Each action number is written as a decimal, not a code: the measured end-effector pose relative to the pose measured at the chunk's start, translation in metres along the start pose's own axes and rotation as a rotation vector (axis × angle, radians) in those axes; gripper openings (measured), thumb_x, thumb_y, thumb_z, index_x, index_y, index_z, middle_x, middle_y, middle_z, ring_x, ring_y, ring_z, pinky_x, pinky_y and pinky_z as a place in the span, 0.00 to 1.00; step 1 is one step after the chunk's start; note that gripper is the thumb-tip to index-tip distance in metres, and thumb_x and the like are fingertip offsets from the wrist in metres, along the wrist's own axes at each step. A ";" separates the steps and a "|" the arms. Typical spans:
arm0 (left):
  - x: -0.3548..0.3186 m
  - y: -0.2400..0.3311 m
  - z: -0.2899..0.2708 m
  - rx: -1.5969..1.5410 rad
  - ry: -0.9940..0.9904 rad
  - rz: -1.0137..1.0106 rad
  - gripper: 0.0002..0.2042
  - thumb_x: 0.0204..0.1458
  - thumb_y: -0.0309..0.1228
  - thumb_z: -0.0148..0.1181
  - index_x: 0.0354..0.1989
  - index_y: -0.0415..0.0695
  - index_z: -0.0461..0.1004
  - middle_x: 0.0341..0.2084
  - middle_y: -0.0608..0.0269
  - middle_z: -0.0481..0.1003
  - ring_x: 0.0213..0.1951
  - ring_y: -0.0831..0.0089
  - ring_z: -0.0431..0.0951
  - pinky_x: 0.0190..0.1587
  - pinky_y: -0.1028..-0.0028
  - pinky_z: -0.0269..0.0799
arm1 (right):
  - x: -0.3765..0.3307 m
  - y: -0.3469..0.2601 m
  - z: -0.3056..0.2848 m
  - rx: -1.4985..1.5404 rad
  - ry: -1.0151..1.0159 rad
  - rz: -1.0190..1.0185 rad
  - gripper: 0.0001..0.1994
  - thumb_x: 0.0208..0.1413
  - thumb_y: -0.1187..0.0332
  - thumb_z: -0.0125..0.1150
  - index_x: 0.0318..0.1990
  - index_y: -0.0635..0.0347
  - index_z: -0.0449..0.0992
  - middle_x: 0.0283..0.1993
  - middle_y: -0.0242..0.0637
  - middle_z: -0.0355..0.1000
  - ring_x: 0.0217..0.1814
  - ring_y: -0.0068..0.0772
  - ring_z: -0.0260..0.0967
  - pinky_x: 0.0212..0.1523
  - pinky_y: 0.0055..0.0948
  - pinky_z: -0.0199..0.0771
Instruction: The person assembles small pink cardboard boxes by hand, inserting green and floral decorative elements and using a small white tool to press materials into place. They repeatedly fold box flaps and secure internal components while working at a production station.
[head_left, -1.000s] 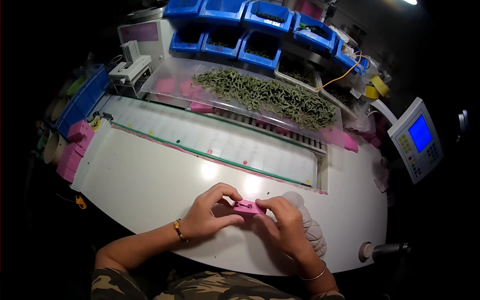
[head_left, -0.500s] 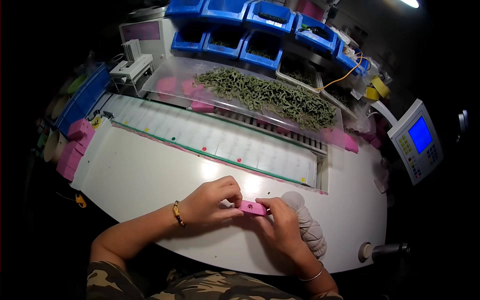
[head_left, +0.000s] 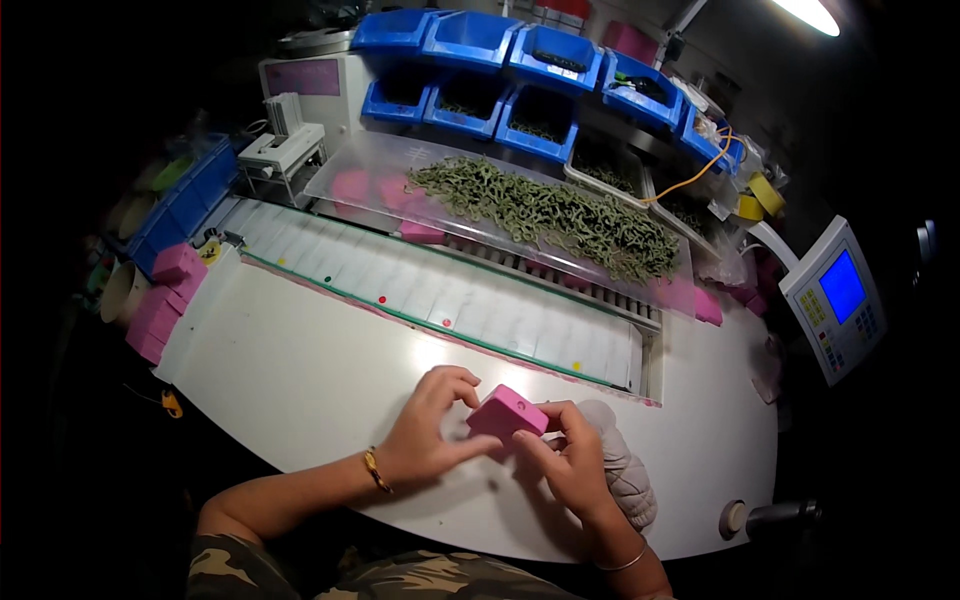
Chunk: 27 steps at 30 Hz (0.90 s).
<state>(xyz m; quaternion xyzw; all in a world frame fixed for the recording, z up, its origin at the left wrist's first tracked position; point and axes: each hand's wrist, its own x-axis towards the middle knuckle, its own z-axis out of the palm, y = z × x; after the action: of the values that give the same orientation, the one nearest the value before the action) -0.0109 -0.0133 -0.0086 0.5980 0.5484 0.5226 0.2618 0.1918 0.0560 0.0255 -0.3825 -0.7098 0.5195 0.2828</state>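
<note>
A small pink box (head_left: 508,412) with a round hole in its narrow side is held tilted over the white table. My right hand (head_left: 570,455) grips its right end between thumb and fingers. Around the box's left side, my left hand (head_left: 435,425) has its thumb and fingers spread apart; whether a fingertip touches the box I cannot tell. A grey padded cloth bundle (head_left: 625,470) lies just right of my right hand, partly hidden by it.
Beyond my hands runs a white conveyor (head_left: 480,310) with coloured dots and a green edge. A clear tray (head_left: 345,160) bears twisted dried green pieces (head_left: 560,215). Blue bins (head_left: 465,45) stand behind. Pink boxes (head_left: 160,310) are stacked left; a control panel (head_left: 838,295) stands right.
The pink box has been turned so its broad face shows. My left fingers have spread away from it, while my right hand keeps hold. The conveyor's dots have shifted left against its frame.
</note>
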 end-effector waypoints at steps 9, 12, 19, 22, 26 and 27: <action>0.030 -0.006 -0.027 0.292 0.123 0.120 0.21 0.39 0.33 0.71 0.42 0.43 0.69 0.44 0.51 0.72 0.49 0.54 0.73 0.53 0.62 0.69 | 0.011 -0.010 0.007 0.359 -0.208 0.151 0.19 0.61 0.72 0.59 0.58 0.66 0.68 0.56 0.38 0.72 0.50 0.23 0.71 0.41 0.21 0.77; 0.059 -0.045 -0.068 0.283 0.294 -0.107 0.20 0.39 0.34 0.71 0.41 0.44 0.71 0.42 0.55 0.73 0.45 0.56 0.74 0.51 0.63 0.71 | 0.003 -0.019 -0.007 0.226 -0.253 0.053 0.19 0.61 0.72 0.59 0.59 0.65 0.69 0.53 0.38 0.74 0.49 0.24 0.73 0.45 0.23 0.74; 0.092 -0.102 -0.128 0.791 0.403 -0.171 0.21 0.41 0.39 0.72 0.42 0.45 0.73 0.47 0.54 0.71 0.54 0.54 0.67 0.57 0.62 0.64 | -0.012 -0.015 -0.077 0.106 0.049 0.110 0.13 0.57 0.77 0.59 0.50 0.66 0.77 0.46 0.35 0.76 0.43 0.23 0.74 0.44 0.22 0.74; 0.104 -0.115 -0.124 0.880 0.422 -0.144 0.23 0.42 0.43 0.72 0.44 0.45 0.73 0.50 0.53 0.69 0.55 0.53 0.65 0.60 0.59 0.59 | -0.008 0.021 -0.121 -0.124 0.252 -0.023 0.13 0.55 0.77 0.61 0.49 0.65 0.77 0.46 0.36 0.75 0.47 0.25 0.72 0.42 0.23 0.73; 0.122 -0.110 -0.107 1.126 0.380 -0.051 0.27 0.46 0.48 0.68 0.50 0.46 0.72 0.55 0.50 0.66 0.56 0.52 0.64 0.63 0.57 0.50 | -0.006 0.063 -0.175 -0.457 0.418 0.086 0.19 0.53 0.74 0.63 0.54 0.62 0.74 0.56 0.41 0.70 0.57 0.35 0.67 0.52 0.31 0.69; 0.130 -0.100 -0.103 1.088 0.253 -0.134 0.29 0.49 0.50 0.64 0.54 0.44 0.71 0.55 0.47 0.66 0.58 0.52 0.62 0.63 0.56 0.49 | -0.007 0.082 -0.189 -0.568 0.453 0.105 0.22 0.53 0.73 0.63 0.57 0.61 0.72 0.60 0.44 0.67 0.62 0.40 0.64 0.58 0.34 0.66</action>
<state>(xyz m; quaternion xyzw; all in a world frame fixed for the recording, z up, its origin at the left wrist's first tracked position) -0.1619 0.1074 -0.0207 0.5434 0.8028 0.2144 -0.1193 0.3671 0.1627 0.0046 -0.5870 -0.7246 0.2176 0.2882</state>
